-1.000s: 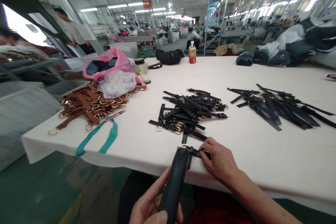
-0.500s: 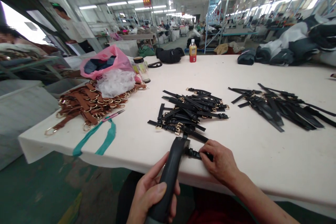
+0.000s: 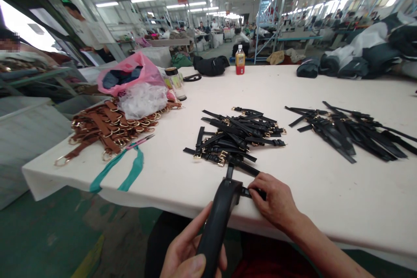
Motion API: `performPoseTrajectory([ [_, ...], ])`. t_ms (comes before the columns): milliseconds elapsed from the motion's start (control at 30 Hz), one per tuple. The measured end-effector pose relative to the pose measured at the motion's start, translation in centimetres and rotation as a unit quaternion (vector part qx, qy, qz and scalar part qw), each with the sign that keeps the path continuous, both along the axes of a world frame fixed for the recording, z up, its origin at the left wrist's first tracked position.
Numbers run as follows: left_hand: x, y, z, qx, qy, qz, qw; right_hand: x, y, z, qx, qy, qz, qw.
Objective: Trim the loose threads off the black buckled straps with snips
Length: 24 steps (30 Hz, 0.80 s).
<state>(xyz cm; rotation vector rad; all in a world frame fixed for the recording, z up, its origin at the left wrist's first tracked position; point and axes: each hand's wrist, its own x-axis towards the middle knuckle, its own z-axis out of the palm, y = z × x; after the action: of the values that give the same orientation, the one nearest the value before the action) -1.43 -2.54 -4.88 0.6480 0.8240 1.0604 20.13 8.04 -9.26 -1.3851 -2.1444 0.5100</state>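
My left hand (image 3: 189,252) is wrapped round a thick, curved, smooth black piece (image 3: 219,221), its kind unclear. The far end of this piece is over the table's front edge, and a narrow black strip (image 3: 230,170) sticks out beyond it. To its right, my right hand (image 3: 273,197) is closed, thumb and fingers pinching a short black strap (image 3: 246,192) that runs to the side of the curved piece. Just beyond both hands lies a heap of black buckle straps (image 3: 234,134) with gold buckles; one strap reaches near my right fingers.
Brown straps (image 3: 100,126) with gold rings lie at left, beside a pink bag (image 3: 146,71) and clear plastic. Scissors (image 3: 140,142) with teal ribbon lie near the front edge. More black straps (image 3: 352,130) lie right. A bottle (image 3: 240,61) and a jar (image 3: 176,83) stand farther back.
The curved black piece has shifted slightly right and toward me with my left hand, showing more of the narrow strip. Less of the short strap shows by my right hand, which has barely moved.
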Motion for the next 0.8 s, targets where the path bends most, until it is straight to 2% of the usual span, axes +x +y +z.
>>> performPoseTrajectory([
  [233, -0.1, 0.9, -0.1, 0.006, -0.019, 0.004, 1.000, 0.2, -0.2, 0.5, -0.003, -0.003, 0.027, 1.000],
  [600, -1.5, -0.2, -0.3, 0.002, -0.031, 0.044, 0.999, 0.5, -0.5, 0.1, 0.031, -0.029, 0.053, 0.998],
  [800, -1.2, -0.1, 0.0, -0.001, -0.024, 0.015, 1.000, 0.5, -0.4, 0.0, 0.036, -0.028, 0.046, 0.998],
])
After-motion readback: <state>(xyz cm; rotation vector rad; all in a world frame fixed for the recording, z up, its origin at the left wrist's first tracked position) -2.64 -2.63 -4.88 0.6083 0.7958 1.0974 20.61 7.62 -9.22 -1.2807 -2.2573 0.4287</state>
